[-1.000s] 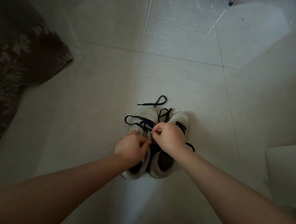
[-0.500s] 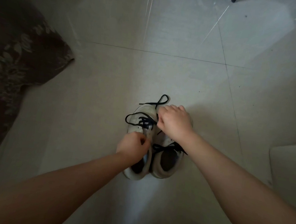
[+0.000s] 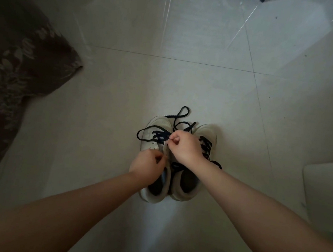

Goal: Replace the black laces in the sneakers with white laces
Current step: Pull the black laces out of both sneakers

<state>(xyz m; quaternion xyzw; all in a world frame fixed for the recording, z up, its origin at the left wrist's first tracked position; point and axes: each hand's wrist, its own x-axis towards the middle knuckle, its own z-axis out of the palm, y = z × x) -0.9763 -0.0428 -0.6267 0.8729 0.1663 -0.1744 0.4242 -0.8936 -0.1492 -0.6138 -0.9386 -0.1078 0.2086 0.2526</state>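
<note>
While two bare forearms are reaching forward from the bottom edge, a pair of white sneakers is sitting side by side on the pale tiled floor, toes pointing away. The left hand is resting on the left sneaker's collar, fingers curled; what it is gripping cannot be made out. Just beyond, the right hand is pinching the left sneaker's black lace between thumb and fingertips, near the middle eyelets. Loose lace ends are looping out past the toes. Farther left, a dark floral fabric is lying on the floor.
</note>
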